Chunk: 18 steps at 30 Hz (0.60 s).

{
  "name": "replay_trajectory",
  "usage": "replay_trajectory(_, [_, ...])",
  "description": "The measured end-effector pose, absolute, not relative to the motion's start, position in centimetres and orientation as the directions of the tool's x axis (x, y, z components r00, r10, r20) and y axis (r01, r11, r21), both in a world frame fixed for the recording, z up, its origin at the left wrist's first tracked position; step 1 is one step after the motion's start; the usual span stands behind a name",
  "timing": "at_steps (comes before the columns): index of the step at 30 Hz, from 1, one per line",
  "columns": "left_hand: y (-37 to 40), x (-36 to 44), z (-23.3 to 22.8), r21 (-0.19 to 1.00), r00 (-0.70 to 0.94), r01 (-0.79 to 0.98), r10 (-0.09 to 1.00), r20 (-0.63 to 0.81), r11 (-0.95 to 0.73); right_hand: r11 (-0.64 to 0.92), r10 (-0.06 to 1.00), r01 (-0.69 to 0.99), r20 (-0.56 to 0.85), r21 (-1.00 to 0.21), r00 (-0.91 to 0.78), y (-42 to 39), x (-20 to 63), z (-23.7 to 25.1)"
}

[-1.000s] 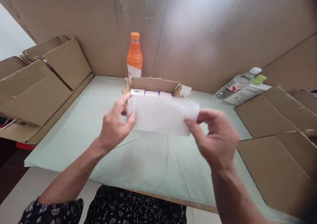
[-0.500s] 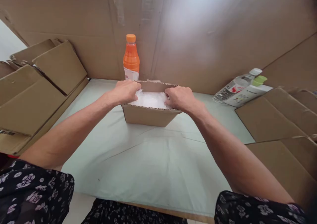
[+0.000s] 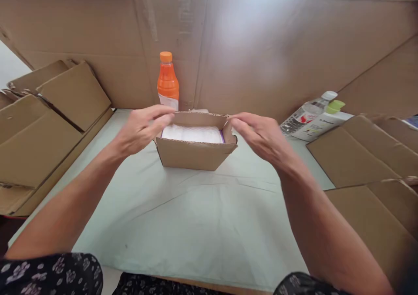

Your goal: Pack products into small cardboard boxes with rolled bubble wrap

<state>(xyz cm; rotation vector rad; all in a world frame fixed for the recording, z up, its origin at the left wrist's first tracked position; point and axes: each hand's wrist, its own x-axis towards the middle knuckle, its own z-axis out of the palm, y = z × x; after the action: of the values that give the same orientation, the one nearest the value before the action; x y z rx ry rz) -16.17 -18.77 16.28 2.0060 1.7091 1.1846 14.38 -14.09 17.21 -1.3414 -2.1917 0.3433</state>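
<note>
Here, one small open cardboard box (image 3: 195, 152) sits at the middle of a pale green table cover (image 3: 196, 225), with a white padded sheet (image 3: 192, 134) lying flat inside it. The left hand (image 3: 139, 129) hovers at the box's left rim, its fingers loosely curled and gripping nothing. The right hand (image 3: 261, 136) hangs at the right rim, likewise open and empty, its fingertips close to the corrugated edge.

One orange bottle (image 3: 167, 82) stands upright just behind the box, against a tall cardboard wall (image 3: 261, 47). Two bottles lie at the right: a clear plastic bottle (image 3: 307, 112) and a white bottle with a green cap (image 3: 321, 123), side by side. Flattened brown cartons (image 3: 48, 125) are stacked to the left, and more flat cartons (image 3: 362, 155) lie on the right. Nothing stands between the hands and the box.
</note>
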Motion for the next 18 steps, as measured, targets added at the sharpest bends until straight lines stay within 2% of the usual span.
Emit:
replay_trajectory(2, [-21.1,-17.7,14.3,0.714,-0.157,0.633,0.853,0.498,-0.3,0.429,0.884,0.724,0.415,-0.541,-0.214,-16.1,16.9,15.4])
replay_trajectory(5, [-22.5,-18.8,9.9,0.82,-0.289,0.521,0.855,0.431,-0.238,0.36,0.925,0.686,0.34,-0.633,-0.173,-17.3,18.1,10.9])
replay_trajectory(8, [-20.7,-17.3,6.6,0.898,-0.23,0.416,0.938,0.257,-0.144,0.326,0.945,0.641,0.226,-0.695,-0.235,-16.3,15.9,7.1])
replay_trajectory(10, [-19.2,-15.0,5.6,0.92,-0.231,0.379,0.952,0.199,-0.1,0.279,0.96,0.637,0.202,-0.718,-0.193,-15.4,14.5,5.9])
replay_trajectory(15, [-20.8,-9.0,5.3,0.905,-0.228,0.404,0.944,0.24,-0.133,0.156,0.979,0.651,0.202,-0.743,-0.004,-17.5,17.8,5.2])
replay_trajectory(18, [-25.5,-7.6,4.6,0.863,-0.189,0.472,0.936,0.298,-0.179,0.14,0.985,0.632,0.172,-0.763,-0.01,-20.1,20.9,4.6])
